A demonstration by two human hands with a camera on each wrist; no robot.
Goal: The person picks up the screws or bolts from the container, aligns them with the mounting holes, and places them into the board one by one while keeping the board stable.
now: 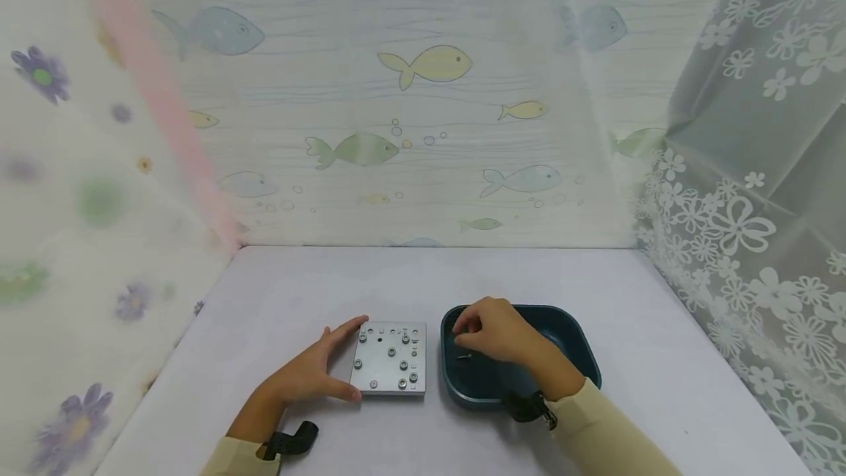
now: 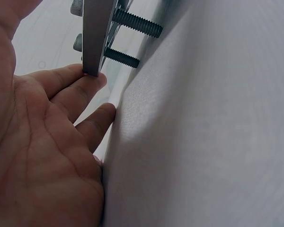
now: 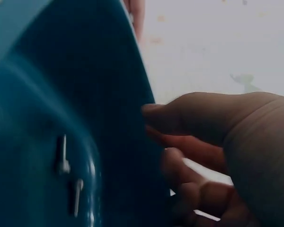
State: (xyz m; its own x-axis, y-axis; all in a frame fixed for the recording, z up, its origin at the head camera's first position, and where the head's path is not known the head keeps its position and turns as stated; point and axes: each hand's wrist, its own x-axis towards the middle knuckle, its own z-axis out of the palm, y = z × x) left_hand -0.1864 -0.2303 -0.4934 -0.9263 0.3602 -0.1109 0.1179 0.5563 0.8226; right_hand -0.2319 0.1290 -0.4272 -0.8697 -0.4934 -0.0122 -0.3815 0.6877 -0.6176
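Observation:
My left hand holds a square silver metal plate at its left side, thumb at the near corner and a finger at the far one. Several socket-head screws stand in its holes. In the left wrist view, fingertips touch the plate's edge, and threaded shanks stick out below it. Over the left part of a dark teal tray hovers my right hand, fingers bent, thumb and forefinger apart with nothing visible between them. Two small screws lie inside the tray.
A white cloth covers the table. Behind it hangs a fish-print curtain, with a flowered sheet at left and lace curtain at right. Black wrist cameras are strapped to both wrists.

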